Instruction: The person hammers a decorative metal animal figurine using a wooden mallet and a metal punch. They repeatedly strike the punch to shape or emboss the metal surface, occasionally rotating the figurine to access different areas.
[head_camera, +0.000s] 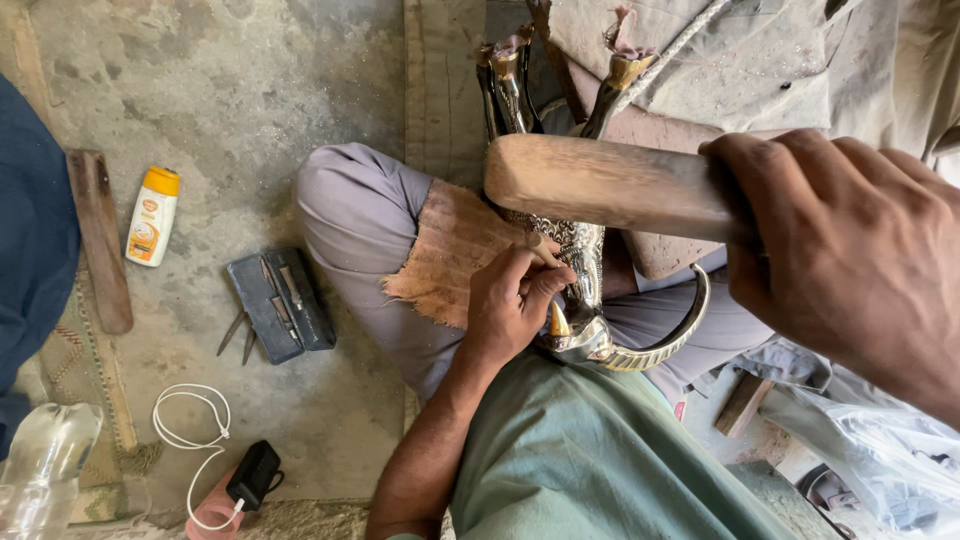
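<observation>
My right hand (850, 250) grips a thick wooden mallet (610, 185), raised close to the camera with its head pointing left. My left hand (515, 300) pinches a small punch-like tool (546, 250) against an ornate silver metal piece (585, 300) that lies across my lap. The piece has a curved engraved band (670, 340) and brass-tipped ends (625, 70) pointing away from me. A patch of worn brown leather (450, 250) covers my left knee beside the hand.
On the concrete floor to the left lie a grey block with small metal tools (280, 305), a white and yellow bottle (152, 215), a wooden bar (100, 240), a white cable with black charger (215, 455) and a clear plastic bottle (45, 465). Clear plastic sheeting (880, 440) lies at right.
</observation>
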